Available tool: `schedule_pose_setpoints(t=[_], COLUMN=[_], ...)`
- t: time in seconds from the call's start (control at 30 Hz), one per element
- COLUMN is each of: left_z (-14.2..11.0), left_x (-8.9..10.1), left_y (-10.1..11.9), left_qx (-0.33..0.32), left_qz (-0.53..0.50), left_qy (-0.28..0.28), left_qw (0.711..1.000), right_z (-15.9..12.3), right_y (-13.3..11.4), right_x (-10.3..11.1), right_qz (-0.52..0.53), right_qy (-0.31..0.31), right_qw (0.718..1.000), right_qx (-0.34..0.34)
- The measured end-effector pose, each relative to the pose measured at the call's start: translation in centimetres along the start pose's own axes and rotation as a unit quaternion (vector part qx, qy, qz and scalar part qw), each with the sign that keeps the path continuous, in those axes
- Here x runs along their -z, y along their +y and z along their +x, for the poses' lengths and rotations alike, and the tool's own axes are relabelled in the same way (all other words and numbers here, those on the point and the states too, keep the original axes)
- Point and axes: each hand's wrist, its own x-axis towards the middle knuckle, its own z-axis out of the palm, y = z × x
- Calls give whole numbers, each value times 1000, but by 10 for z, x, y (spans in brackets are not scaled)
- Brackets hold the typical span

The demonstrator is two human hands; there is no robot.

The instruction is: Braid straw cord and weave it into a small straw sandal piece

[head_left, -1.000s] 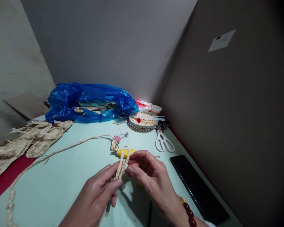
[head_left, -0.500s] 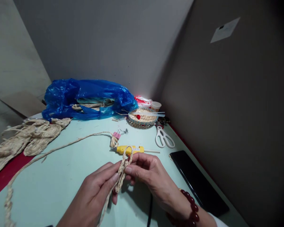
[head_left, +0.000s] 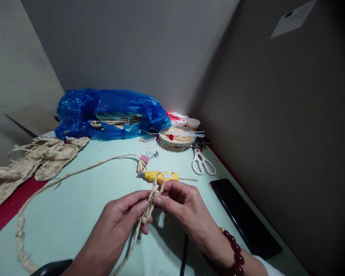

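A braided straw cord (head_left: 150, 207), folded into a narrow loop, is pinched between both hands above the table. My left hand (head_left: 123, 214) grips its left side between thumb and fingers. From the right, my right hand (head_left: 184, 205) presses thumb and forefinger on the upper part of the fold. The rest of the cord trails down past my left hand, and a long stretch curves over the left of the table to a small bundle held by a pink binder clip (head_left: 145, 158). Just behind the loop lies a yellow glue gun (head_left: 163, 176) with a clear stick in its end.
White-handled scissors (head_left: 202, 163) and a black phone (head_left: 244, 218) lie to the right. A woven basket (head_left: 176, 142), a paper cup (head_left: 193, 124) and a blue plastic bag (head_left: 117, 101) stand at the back. Woven straw slippers (head_left: 56, 157) lie at the left edge.
The view has shifted slightly, so the things on the table sit a little higher and further right. Both hands still pinch the folded cord, which is now squeezed closer together.
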Motion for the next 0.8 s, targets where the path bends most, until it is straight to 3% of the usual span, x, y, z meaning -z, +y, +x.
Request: schedule_pose_setpoints(t=[0.33, 0.57, 0.8], left_z=[0, 4, 10], left_x=[0, 2, 7], left_y=[-5, 6, 7], left_qx=[-48, 17, 33], left_qz=[63, -34, -86], left_qy=[-8, -34, -87], left_qw=[997, 999, 992], right_z=[0, 4, 2], right_y=[6, -6, -3], right_x=[1, 4, 7], right_qz=[-23, 6, 13], right_qy=[21, -86, -94], right_qw=[999, 996, 995], right_qx=[33, 1, -16])
